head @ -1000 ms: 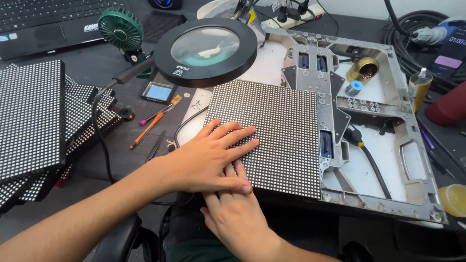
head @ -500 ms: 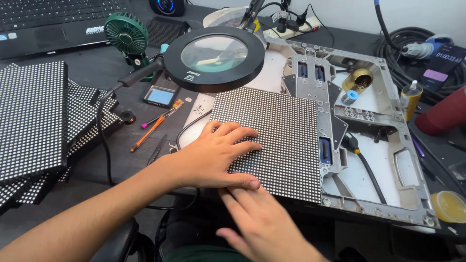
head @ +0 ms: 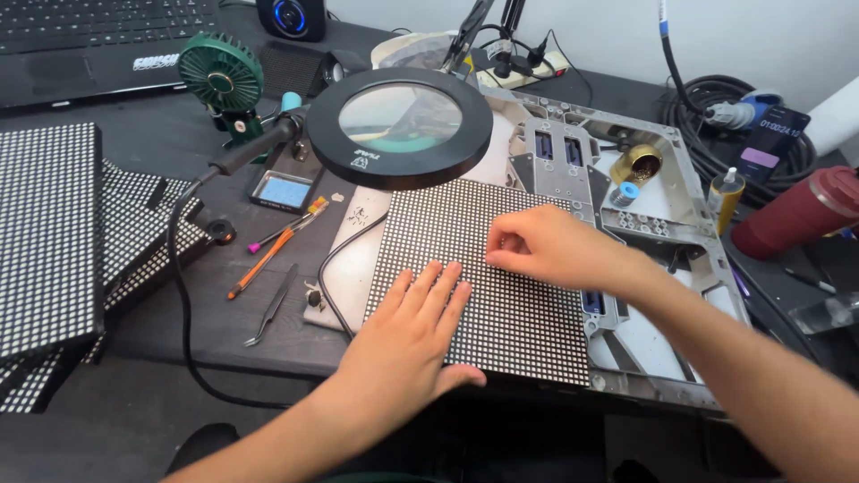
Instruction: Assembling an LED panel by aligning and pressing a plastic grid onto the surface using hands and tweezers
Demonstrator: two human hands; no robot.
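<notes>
LED panel point(head: 523, 295) under left hand point(head: 407, 335), right hand point(head: 546, 250)

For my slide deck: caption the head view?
Left hand flat, right hand fingertips on dotted LED panel.

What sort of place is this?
Probably an electronics repair bench: a round magnifier lamp stands over a dotted light panel that both hands press on, with tweezers lying beside and more panels stacked nearby.
</notes>
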